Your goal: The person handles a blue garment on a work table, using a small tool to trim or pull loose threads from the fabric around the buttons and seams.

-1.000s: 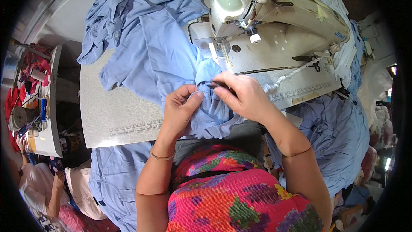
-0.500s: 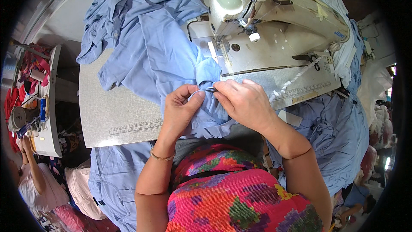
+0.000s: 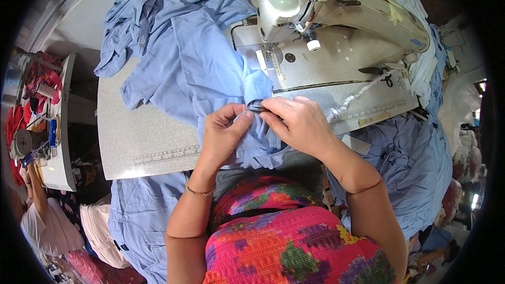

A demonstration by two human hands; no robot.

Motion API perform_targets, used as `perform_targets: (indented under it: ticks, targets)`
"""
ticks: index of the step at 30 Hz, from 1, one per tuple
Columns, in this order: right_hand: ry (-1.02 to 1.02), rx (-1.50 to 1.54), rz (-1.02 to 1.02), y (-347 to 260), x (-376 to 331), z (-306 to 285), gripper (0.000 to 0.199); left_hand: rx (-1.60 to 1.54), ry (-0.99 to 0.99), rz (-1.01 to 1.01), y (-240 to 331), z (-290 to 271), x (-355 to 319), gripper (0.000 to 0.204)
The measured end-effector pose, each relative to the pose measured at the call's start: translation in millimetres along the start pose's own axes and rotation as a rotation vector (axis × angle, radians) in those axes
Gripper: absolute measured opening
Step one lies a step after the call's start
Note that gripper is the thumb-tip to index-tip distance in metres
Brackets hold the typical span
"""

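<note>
A light blue garment (image 3: 179, 58) lies spread over the grey table (image 3: 137, 137) and runs up to the cream sewing machine (image 3: 326, 16). My left hand (image 3: 223, 134) pinches a fold of the blue cloth near the table's front edge. My right hand (image 3: 300, 123) is closed on small dark thread snips (image 3: 256, 107), whose tip touches the same fold between my two hands. Both hands sit just in front of the machine's needle plate (image 3: 273, 60).
More blue garments hang off the table at the right (image 3: 415, 163) and below left (image 3: 137, 221). A pair of scissors (image 3: 381, 72) lies on the machine bed. A white side shelf (image 3: 58, 126) at the left holds spools and tools; another person's arm (image 3: 37, 189) reaches near it.
My hands stay on the fold at the front edge; the right hand shifted slightly and the snips' tip now shows more clearly. The person at the left has moved an arm up toward the shelf.
</note>
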State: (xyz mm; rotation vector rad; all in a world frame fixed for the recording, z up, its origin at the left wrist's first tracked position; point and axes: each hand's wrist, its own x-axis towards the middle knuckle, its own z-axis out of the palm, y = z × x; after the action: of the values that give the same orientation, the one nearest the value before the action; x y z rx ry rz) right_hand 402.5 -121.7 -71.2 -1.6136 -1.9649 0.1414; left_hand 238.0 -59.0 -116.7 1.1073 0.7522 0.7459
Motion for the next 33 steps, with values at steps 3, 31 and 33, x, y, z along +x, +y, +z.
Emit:
perform_targets:
  ticks: [3,31,33]
  targets:
    - [-0.040,0.118,0.079,5,1,-3,0.014,-0.024,0.013,-0.018,2,-2,0,0.009]
    - [-0.044,0.114,-0.028,-1,-1,-1,0.016,-0.421,-0.012,-0.039,7,-20,-7,0.014]
    - [-0.052,0.082,-0.034,-2,-2,-1,0.016,-0.425,-0.012,-0.035,7,-19,-7,0.014]
